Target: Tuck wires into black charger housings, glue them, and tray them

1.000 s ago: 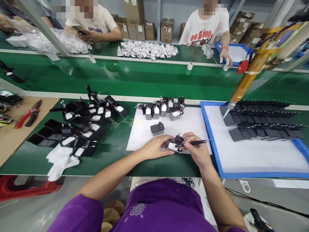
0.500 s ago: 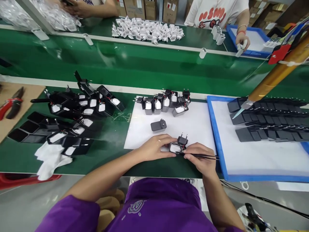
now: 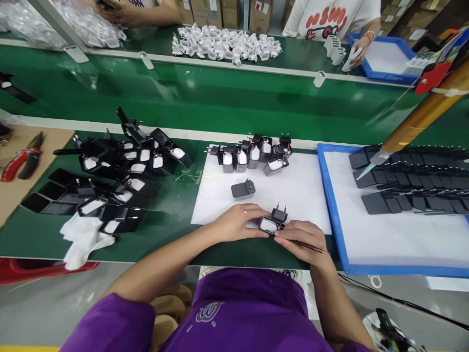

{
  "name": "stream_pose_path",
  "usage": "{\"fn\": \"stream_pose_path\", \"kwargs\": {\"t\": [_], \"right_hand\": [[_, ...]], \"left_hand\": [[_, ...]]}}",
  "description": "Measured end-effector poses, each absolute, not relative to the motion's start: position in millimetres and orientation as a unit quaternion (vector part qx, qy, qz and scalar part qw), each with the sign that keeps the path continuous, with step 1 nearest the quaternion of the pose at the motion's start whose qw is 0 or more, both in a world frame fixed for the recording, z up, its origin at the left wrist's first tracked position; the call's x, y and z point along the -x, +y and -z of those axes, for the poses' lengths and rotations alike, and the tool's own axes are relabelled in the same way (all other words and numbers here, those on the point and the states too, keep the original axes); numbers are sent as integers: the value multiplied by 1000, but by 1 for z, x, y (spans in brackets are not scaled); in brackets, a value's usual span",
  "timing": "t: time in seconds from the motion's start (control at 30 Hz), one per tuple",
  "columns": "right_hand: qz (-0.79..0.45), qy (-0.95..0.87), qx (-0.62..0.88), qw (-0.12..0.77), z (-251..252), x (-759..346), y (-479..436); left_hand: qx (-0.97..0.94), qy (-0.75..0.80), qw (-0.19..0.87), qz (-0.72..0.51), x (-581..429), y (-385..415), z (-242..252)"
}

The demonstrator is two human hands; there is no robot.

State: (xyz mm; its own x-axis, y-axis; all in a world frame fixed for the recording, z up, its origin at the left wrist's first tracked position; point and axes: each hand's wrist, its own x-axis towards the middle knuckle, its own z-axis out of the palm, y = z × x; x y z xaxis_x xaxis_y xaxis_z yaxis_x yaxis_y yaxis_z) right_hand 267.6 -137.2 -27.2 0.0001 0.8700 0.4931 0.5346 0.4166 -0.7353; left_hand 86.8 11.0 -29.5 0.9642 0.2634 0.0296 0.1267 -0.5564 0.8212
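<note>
My left hand grips a black power adapter by its left side, near the front edge of a white sheet. The adapter's case is open and shows a white filling. A black two-pin plug piece sits at its back right, joined by thin red and black wires. My right hand holds dark tweezers, with its fingertips against the adapter's right side. The tweezer tips are hidden by the fingers and case. Behind the hands lies a closed black adapter on the sheet.
Several open adapters stand at the sheet's back, and more black cases cluster left beside a white glove. Pliers lie far left. A blue-rimmed tray holds adapters in rows; a yellow tool hangs above it. Co-workers sit opposite.
My right hand has shifted slightly left, and the tweezers now point more steeply down to the right. The view has moved a little. Across the bench, a co-worker's hand has moved left with a white piece.
</note>
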Motion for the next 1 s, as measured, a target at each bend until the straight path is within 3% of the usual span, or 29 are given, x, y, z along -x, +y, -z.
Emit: {"fn": "stream_pose_path", "kwargs": {"t": [0.47,0.87,1.0], "right_hand": [[-93,-740,502,438,41,-272,-139],[-95,-658,537,519,29,-264,-136],[-141,-551,549,613,33,-267,-139]], "left_hand": [[-891,72,442,-67,-88,15,27],[-889,51,446,-96,-88,12,29],[-901,57,417,-103,-86,10,28]]}}
